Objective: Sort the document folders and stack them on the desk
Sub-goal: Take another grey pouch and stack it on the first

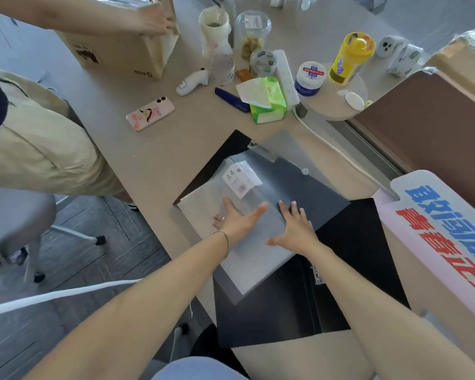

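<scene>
A pack of translucent folders with a white A4 label (240, 178) lies on top of a translucent snap folder (313, 187), which covers a black folder (348, 242) on the beige desk (154, 149). A second black folder (272, 319) with a metal clip lies nearer to me at the desk's front edge. My left hand (239, 219) rests flat, fingers spread, on the pack. Beside it, my right hand (295, 229) also presses flat on the pack's right edge. Neither hand grips anything.
A printed cardboard box (444, 234) stands at the right. Behind the folders lie a phone (150, 113), a green tissue pack (268, 101), a power strip (285, 75), jars and bottles. Another person in beige stands at the left, their hand on a carton (121, 50). A grey chair (17, 215) is below left.
</scene>
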The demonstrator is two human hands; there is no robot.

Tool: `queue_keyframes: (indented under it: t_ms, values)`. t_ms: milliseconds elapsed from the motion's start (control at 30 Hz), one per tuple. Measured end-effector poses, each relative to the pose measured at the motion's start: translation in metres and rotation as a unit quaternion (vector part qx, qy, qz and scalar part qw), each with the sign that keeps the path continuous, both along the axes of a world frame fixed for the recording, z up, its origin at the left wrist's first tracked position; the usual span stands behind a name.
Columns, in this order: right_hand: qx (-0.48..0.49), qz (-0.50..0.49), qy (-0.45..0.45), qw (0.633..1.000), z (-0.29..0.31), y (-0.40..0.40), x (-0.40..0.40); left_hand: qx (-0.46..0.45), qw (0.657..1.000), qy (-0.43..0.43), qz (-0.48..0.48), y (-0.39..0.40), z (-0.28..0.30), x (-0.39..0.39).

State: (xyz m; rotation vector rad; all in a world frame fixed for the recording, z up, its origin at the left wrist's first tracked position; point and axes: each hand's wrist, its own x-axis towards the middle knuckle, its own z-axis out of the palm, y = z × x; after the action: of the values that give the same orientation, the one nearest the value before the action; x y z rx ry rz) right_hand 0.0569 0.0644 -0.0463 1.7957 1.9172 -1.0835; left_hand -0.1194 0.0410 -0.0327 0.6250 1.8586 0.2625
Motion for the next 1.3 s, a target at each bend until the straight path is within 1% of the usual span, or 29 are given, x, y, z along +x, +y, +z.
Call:
queue_keyframes:
  t_ms: [133,233,333,433,567,767,867,933,1000,1133,1300]
  values:
    - [-0.001,-0.010,0.064,0.998,0.011,-0.018,-0.003,-0.021,0.999,-0.001,0.024,0.012,0.009,0.012]
    - [0.024,-0.008,0.106,0.994,0.017,-0.033,-0.005,-0.017,0.999,0.015,0.046,0.015,0.012,0.023]
    - [0.044,-0.032,0.157,0.986,0.020,-0.045,-0.008,0.026,0.996,0.032,0.074,0.014,0.017,0.030]
    - [0.036,-0.092,0.224,0.970,0.026,-0.054,-0.006,0.063,0.994,0.026,0.082,0.009,0.022,0.028]
    - [0.052,-0.136,0.279,0.949,0.041,-0.067,-0.001,0.116,0.989,0.018,0.088,-0.001,0.040,0.023]
    - [0.095,-0.185,0.283,0.936,0.065,-0.076,0.005,0.227,0.969,0.090,0.029,-0.033,0.081,0.021]
    - [0.105,-0.201,0.309,0.924,0.073,-0.080,0.010,0.271,0.953,0.134,0.002,-0.048,0.096,0.018]
    - [0.114,-0.203,0.298,0.926,0.079,-0.082,0.013,0.292,0.945,0.147,-0.009,-0.057,0.106,0.013]
    - [0.124,-0.209,0.291,0.925,0.085,-0.084,0.017,0.308,0.939,0.151,-0.022,-0.066,0.115,0.009]
    - [0.137,-0.231,0.307,0.913,0.096,-0.091,0.021,0.333,0.929,0.154,-0.044,-0.080,0.136,0.007]
    - [0.143,-0.260,0.323,0.899,0.110,-0.108,0.038,0.365,0.926,0.083,-0.058,-0.092,0.159,0.031]
